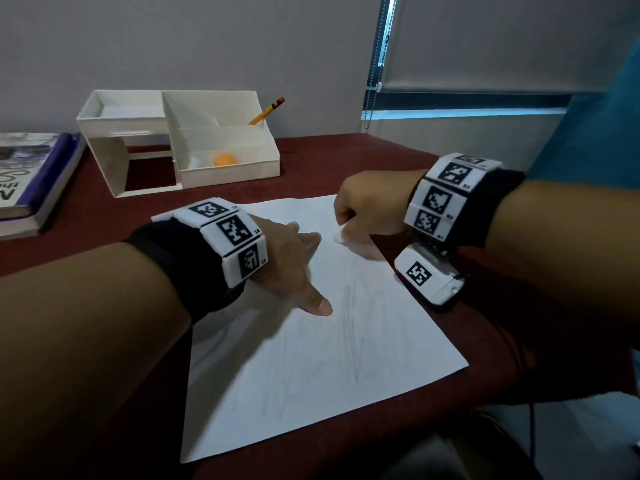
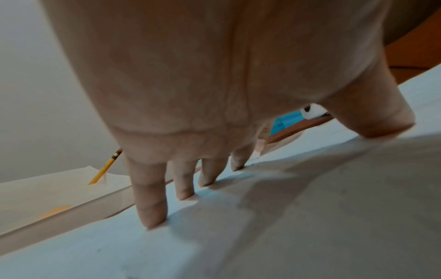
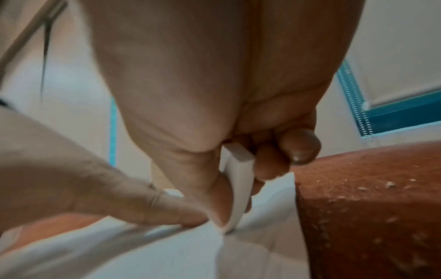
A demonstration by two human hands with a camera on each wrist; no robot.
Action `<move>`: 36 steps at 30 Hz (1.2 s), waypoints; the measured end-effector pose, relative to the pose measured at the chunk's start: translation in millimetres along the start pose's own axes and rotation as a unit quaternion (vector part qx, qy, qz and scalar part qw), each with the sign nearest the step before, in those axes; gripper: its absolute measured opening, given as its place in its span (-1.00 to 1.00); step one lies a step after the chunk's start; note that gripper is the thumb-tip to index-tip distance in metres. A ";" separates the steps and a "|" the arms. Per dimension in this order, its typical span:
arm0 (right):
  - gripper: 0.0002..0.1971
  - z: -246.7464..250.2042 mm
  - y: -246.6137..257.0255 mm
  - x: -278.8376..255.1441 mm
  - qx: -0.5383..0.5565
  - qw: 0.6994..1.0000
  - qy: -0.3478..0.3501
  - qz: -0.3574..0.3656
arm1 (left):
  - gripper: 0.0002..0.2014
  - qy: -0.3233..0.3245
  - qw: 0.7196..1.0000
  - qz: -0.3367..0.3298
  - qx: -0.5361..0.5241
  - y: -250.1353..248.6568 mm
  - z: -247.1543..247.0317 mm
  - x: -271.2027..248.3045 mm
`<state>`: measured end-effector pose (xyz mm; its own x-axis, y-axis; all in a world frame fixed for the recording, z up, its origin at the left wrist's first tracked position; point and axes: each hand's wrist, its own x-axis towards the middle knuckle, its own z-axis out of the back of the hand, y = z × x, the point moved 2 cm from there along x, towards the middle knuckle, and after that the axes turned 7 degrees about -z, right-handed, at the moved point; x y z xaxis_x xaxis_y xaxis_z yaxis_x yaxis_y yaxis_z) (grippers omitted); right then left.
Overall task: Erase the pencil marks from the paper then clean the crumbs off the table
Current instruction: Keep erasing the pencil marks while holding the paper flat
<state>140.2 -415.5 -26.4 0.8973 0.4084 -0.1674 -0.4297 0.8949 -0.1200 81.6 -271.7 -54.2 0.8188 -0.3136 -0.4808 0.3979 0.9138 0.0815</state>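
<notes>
A white sheet of paper (image 1: 311, 344) with faint pencil scribbles lies on the dark red table (image 1: 86, 220). My left hand (image 1: 294, 258) presses flat on the paper's upper left part, fingers (image 2: 152, 213) straight and spread. My right hand (image 1: 367, 206) grips a white eraser (image 1: 340, 234) at the paper's far right corner. In the right wrist view the eraser (image 3: 238, 185) stands upright between thumb and fingers, its tip on the paper (image 3: 167, 251). Pale eraser crumbs (image 3: 389, 184) dot the red table beside the paper's edge.
A white desk organizer (image 1: 180, 143) stands at the back, holding a yellow pencil (image 1: 266, 110) and an orange ball (image 1: 225, 160). Books (image 1: 31, 178) are stacked at the far left. A window blind with a bead chain (image 1: 377, 64) is behind the table's right side.
</notes>
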 end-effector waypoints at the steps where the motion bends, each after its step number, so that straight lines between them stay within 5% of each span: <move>1: -0.83 2.3 -3.3 -1.2 0.019 1.000 0.000 0.005 | 0.10 -0.005 1.000 -0.004 -0.003 0.1 1.7 0.3; 11: -0.86 -12.5 14.9 -29.9 0.033 0.994 0.080 0.064 | -0.10 -0.021 0.999 -0.036 -0.001 -15.0 6.5 2.7; 16: -0.82 -8.1 -1.1 -5.0 0.006 1.000 -0.016 -0.005 | 0.10 -0.004 1.000 -0.003 0.011 -7.7 4.4 9.6; 21: -0.87 -13.2 16.3 -22.6 0.025 0.995 0.070 0.070 | -0.04 -0.007 0.999 -0.034 -0.007 -10.6 4.2 7.6; 26: -0.80 -4.5 -9.6 -1.9 -0.013 1.000 -0.014 -0.015 | 0.10 0.000 1.000 -0.001 0.003 -4.6 2.9 13.6; 31: -0.76 -4.8 8.4 -5.2 0.016 0.999 0.013 0.047 | 0.00 -0.015 1.000 -0.026 -0.004 -4.5 6.3 11.5; 36: -0.82 -8.5 4.4 -3.3 -0.001 1.000 0.002 0.030 | 0.09 -0.003 1.000 -0.007 0.004 0.9 4.6 18.8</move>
<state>134.5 -414.5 -34.6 0.8696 0.4606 -0.1779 -0.4830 0.8684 -0.1124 99.2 -277.9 -59.2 0.8152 -0.3284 -0.4770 0.4130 0.9071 0.0814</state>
